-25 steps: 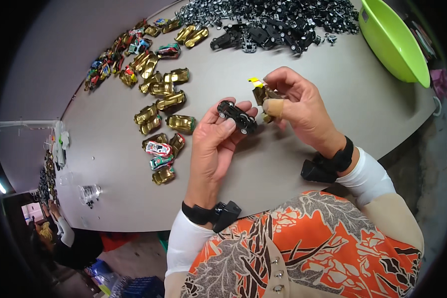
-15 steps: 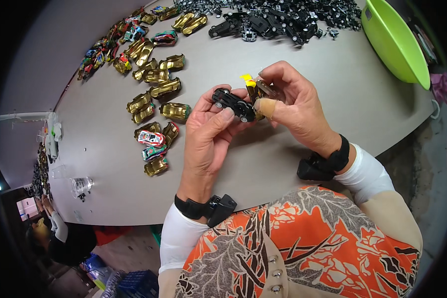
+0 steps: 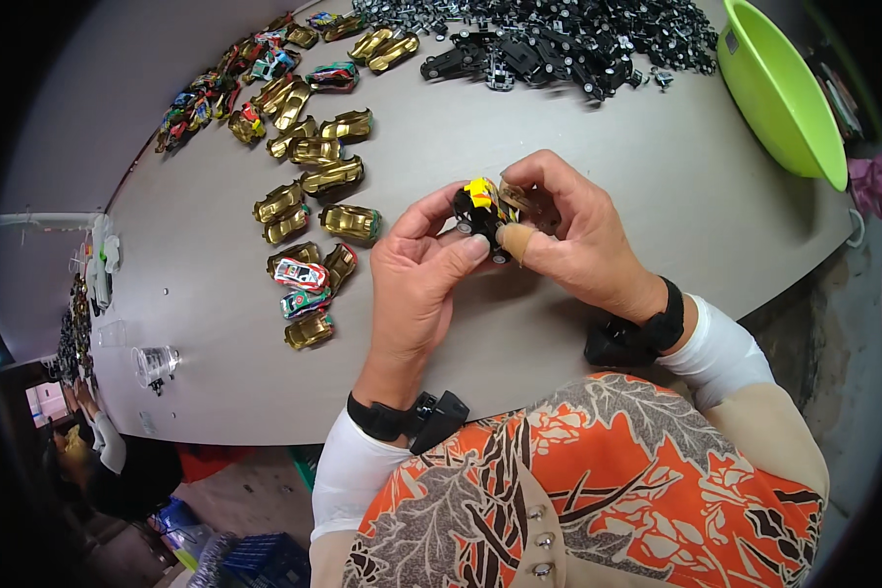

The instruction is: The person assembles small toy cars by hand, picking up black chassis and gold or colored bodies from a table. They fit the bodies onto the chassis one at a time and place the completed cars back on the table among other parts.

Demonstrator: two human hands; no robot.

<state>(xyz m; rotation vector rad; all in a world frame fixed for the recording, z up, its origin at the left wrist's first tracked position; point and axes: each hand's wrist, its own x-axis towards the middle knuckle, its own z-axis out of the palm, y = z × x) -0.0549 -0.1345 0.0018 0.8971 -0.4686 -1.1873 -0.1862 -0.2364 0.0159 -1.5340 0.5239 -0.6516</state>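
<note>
Yellow shell now sits on the small black plastic toy-car chassis point(image 3: 482, 214), centre frame; your left hand point(image 3: 423, 274) and right hand point(image 3: 570, 235) fingers pinch it closed together above the grey worktop point(image 3: 598, 137).

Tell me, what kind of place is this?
Probably a small toy-car assembly workbench. Both hands, left hand and right hand, hold one toy car; rows of gold car shells, a heap of black chassis parts and a green bowl sit on the grey table.

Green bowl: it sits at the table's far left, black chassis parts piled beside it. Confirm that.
Not quite. The head view shows the green bowl at the table's far right, not left. The black chassis parts are piled beside it, as said.
</note>
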